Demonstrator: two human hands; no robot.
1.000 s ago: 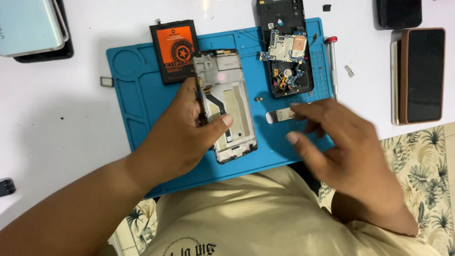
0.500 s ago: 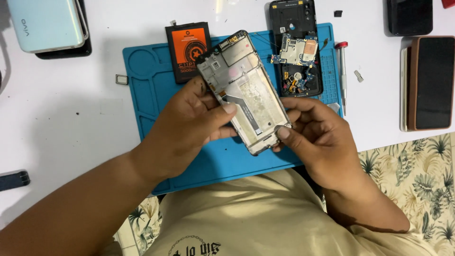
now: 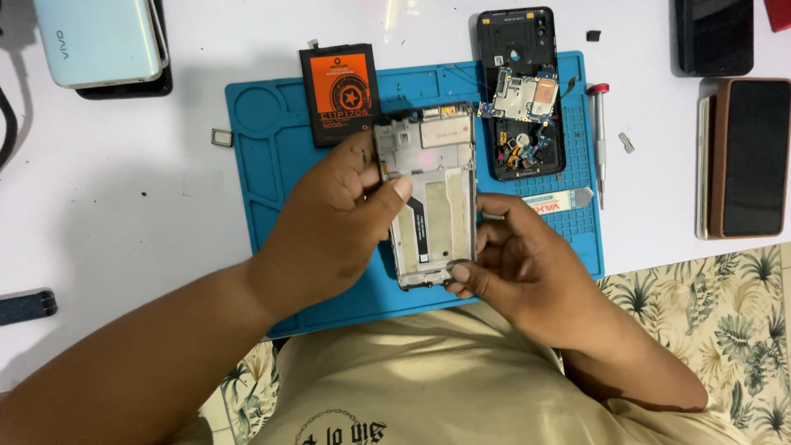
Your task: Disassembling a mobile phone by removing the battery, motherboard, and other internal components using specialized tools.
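Both hands hold an opened phone frame, a grey metal mid-frame with its inside facing up, over a blue repair mat. My left hand grips its left edge, thumb on the frame. My right hand pinches its lower right corner. Just beyond the frame lie a black and orange battery and a black back cover with a circuit board and small parts in it.
A red-capped screwdriver and a flat pry tool lie on the mat's right side. Phones rest at the right, top right and top left. A small SIM tray lies left of the mat.
The frame lay on the mat under my left hand a second ago. Both hands lifted it, held it tilted, and now hold it upright and straighter. My right hand left the pry tool.
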